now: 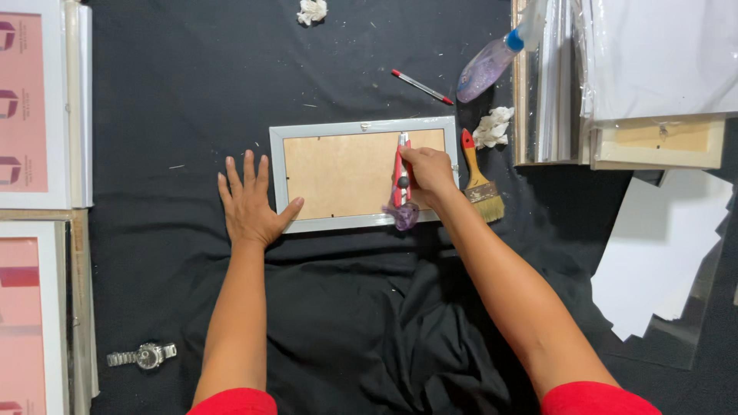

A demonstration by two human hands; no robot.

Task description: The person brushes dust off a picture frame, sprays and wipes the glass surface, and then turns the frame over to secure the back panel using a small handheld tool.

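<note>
— Picture frame (344, 174), face down in the middle of the black cloth (346, 323), its brown backing board up and its long axis running left to right across the view. See it?

— Yes, a pale grey frame. The left hand (250, 201) lies flat on the cloth, fingers spread, with the thumb touching the frame's left edge near the lower corner. It holds nothing; it looks to be steadying the frame.

— And the right hand (427, 174)?

— Closed around a red utility knife (401, 175) standing upright across the frame's short axis, near the right end of the backing board. That hand is over the frame itself, so it is the nearer one to the work. Something purple sits at the knife's lower end, possibly a scrap of cloth; the view is too soft to tell.

— Anything close by?

— A red-handled paintbrush (480, 181) lies just beside the frame's right edge, bristles toward the person. Above it are a crumpled white wad (492, 127), a spray bottle (492, 61) lying tilted, and a red pen (421, 86). A wristwatch (143, 355) rests well apart at lower left, and more frames (34, 107) are stacked on both sides.
</note>
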